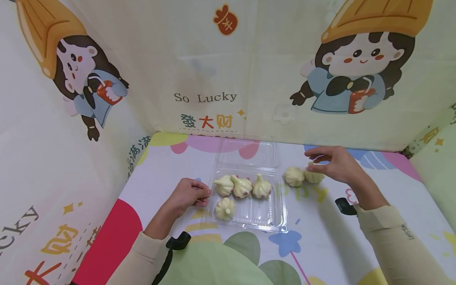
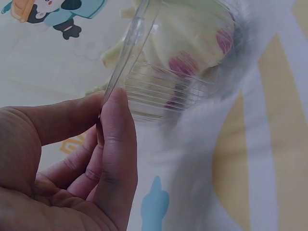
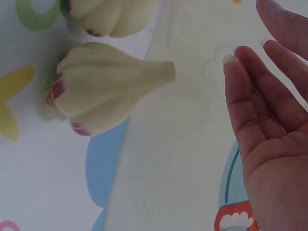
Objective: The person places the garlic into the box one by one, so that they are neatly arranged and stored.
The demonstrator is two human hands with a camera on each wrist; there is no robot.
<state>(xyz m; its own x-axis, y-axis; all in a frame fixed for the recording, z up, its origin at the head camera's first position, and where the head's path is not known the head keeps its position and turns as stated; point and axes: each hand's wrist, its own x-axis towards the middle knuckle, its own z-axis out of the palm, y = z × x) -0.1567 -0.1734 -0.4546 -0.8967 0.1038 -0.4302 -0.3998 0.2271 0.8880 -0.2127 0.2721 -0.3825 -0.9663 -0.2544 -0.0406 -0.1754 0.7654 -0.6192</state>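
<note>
A clear plastic clamshell box lies with its lid folded back. Inside it three garlic bulbs make a row at the back, and another garlic bulb sits front left. My left hand pinches the box's left rim between thumb and fingers. Over the rightmost bulb hovers my right hand, its fingers parted and holding nothing. That bulb stands apart from the fingers in the right wrist view. Just left of it is one more garlic bulb.
A patterned cloth covers the table. Printed fabric walls rise behind and at both sides. Black wrist mounts sit on both sleeves.
</note>
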